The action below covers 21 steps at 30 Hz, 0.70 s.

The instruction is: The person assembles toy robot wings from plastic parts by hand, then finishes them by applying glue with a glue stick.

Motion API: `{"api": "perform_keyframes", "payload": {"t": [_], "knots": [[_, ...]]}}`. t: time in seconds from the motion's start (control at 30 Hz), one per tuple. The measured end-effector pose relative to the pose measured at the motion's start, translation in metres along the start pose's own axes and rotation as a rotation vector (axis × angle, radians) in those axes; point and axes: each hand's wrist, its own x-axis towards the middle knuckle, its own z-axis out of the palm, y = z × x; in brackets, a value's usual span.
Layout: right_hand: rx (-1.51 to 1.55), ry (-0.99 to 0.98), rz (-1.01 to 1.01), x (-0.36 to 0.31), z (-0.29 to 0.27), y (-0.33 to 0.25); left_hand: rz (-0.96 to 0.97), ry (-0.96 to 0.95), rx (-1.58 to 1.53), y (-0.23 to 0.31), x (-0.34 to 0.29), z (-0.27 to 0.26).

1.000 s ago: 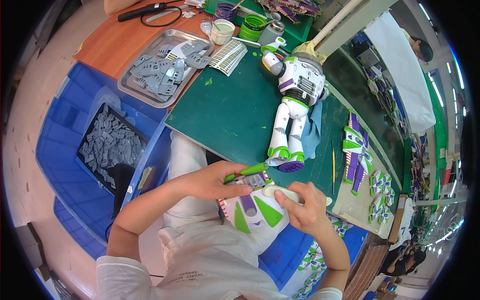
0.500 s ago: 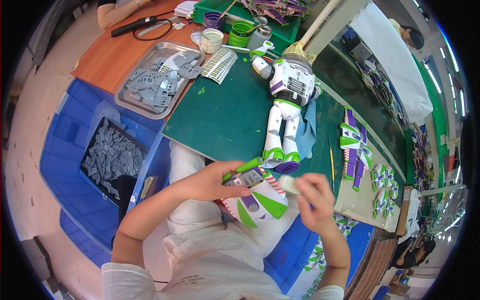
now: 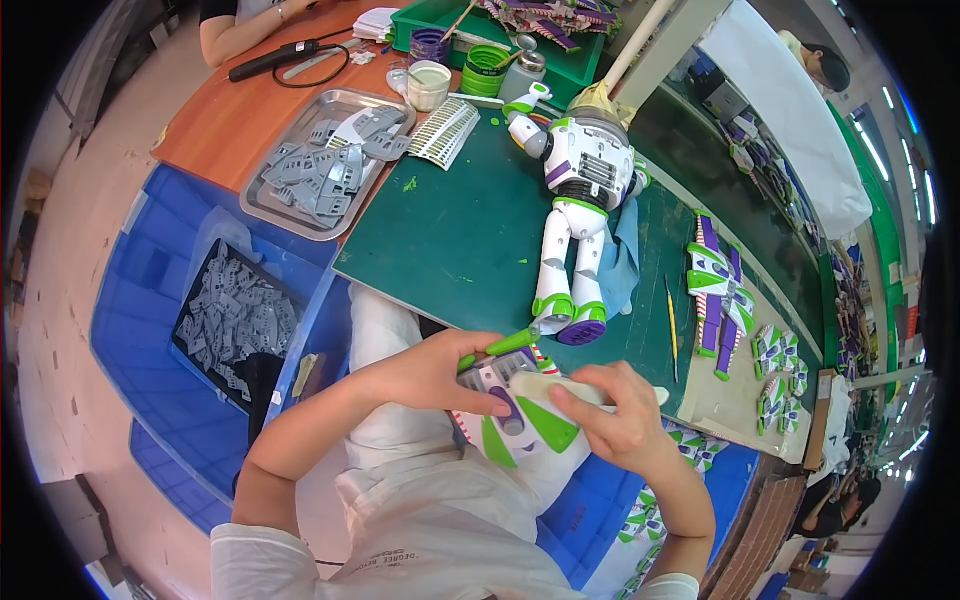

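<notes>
So the wing piece is at the person's lap, just off the near edge of the green mat. Left hand has it clamped, thumb across the front, fingers wrapped behind. Right hand is pinching a pale tool between thumb and fingers, with its rounded end over the piece's grey panel. Might be pressing, might be just above; the angle's bad, so I can't tell.

Progress-wise, I'd call this one pretty far along: the green, purple and red-striped bits are all on it, and I'd guess only the spot under the tool is left. A similar winged part lies over on the right, looking complete to me. Plenty of loose grey parts sit in the metal tray though. The toy figure lies on the mat, hands off.
</notes>
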Motion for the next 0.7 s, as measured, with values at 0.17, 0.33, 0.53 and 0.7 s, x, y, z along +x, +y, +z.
{"api": "perform_keyframes", "payload": {"t": [0.17, 0.33, 0.53, 0.7], "knots": [[0.043, -0.072, 0.034, 0.003, 0.002, -0.007, 0.037, -0.005, 0.029, -0.008, 0.000, -0.003], [0.098, -0.086, 0.058, 0.006, 0.004, -0.012, -0.043, -0.042, 0.136, 0.002, 0.003, 0.003], [0.174, -0.067, 0.132, -0.007, 0.006, -0.013, 0.048, -0.080, -0.036, 0.003, 0.001, 0.000], [0.086, -0.063, 0.061, -0.007, 0.002, -0.013, 0.057, -0.096, 0.039, -0.001, -0.001, -0.001]]}}
